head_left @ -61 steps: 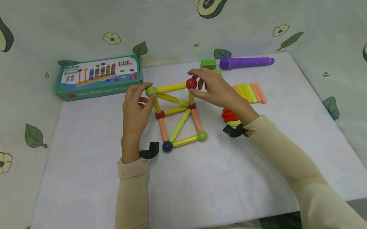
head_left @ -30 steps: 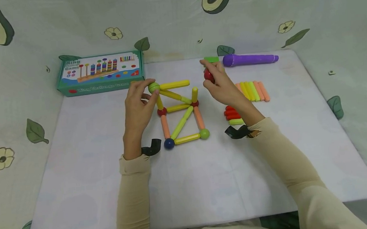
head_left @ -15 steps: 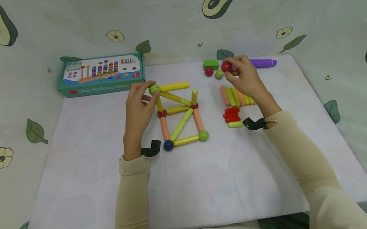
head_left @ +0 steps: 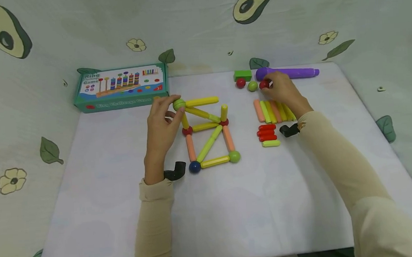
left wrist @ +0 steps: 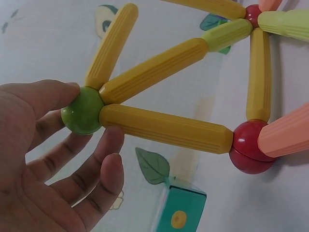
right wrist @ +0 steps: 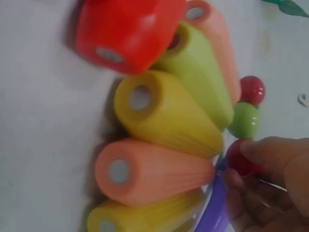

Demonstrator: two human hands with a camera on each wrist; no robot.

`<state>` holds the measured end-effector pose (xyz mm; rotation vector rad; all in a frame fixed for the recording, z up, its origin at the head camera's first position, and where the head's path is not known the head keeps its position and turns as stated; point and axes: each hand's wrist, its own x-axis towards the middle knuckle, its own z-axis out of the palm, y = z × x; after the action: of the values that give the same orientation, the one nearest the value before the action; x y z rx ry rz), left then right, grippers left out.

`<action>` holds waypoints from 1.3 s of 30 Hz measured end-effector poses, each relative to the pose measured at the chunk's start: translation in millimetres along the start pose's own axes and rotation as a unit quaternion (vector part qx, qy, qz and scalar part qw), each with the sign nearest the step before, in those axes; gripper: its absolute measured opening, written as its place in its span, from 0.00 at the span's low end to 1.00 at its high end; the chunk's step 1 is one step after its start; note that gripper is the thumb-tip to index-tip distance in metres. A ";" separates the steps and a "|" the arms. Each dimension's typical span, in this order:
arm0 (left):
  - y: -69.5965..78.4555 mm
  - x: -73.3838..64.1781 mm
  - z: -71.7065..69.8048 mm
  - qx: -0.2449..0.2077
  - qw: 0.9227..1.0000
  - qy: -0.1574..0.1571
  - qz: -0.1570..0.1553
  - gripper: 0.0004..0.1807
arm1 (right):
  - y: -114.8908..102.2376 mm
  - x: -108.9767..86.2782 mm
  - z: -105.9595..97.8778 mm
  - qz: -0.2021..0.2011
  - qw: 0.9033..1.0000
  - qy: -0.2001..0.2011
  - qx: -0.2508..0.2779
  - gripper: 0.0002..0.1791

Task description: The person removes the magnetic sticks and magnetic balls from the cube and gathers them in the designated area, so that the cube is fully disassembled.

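My left hand [head_left: 163, 123] pinches a green ball [left wrist: 83, 111] at the upper left corner of a frame built from magnetic sticks and balls. Three yellow sticks meet that ball; one upper yellow stick [head_left: 202, 101] ends free at its right. Another short yellow stick [head_left: 224, 112] stands up from a red ball [head_left: 224, 122]. A blue ball [head_left: 194, 167] and a second green ball [head_left: 234, 156] form the near corners. At the back right, my right hand [head_left: 286, 91] holds a red ball [right wrist: 241, 159] between thumb and fingers, beside a loose green ball [head_left: 252, 86].
Another red ball [head_left: 240, 83] lies before a green block [head_left: 243, 75]. Behind my right hand is a purple microphone-shaped toy [head_left: 302, 72]. Coloured sticks [head_left: 265, 111] lie in a row, with red sticks [head_left: 267, 133] nearer. A game box [head_left: 122, 86] stands back left.
My right hand has taken the red ball from the frame's upper right corner and carried it right, down beside the loose balls. The left hand keeps its pinch on the green ball.
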<state>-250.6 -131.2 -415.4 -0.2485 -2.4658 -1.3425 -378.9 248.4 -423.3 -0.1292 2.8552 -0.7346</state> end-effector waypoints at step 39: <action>0.3 0.5 -0.5 -0.006 1.000 -0.002 0.001 0.21 | -88.2 -55.0 66.8 -0.225 0.970 -0.071 0.055 0.16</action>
<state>-250.8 -131.4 -414.8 -0.2557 -2.4613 -1.3572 -308.2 147.2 -429.0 -0.7981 2.6619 -0.9162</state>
